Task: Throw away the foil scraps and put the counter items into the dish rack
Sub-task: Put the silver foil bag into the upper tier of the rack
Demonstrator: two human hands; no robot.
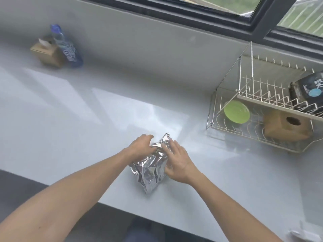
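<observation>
foil (150, 169) lay between both hands, long axis toward rack (227, 127) | left hand (140, 147), right hand (178, 160) both grasping foil | equally near

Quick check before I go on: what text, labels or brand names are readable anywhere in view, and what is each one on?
Nothing reads clearly enough to quote.
Bottle: white lettering runs along its blue label, too blurred to read.
Black carton in the dish rack: white script and a blue round sticker, too small and blurred to read.
Foil, both brown boxes and green plate: no text visible.
</observation>
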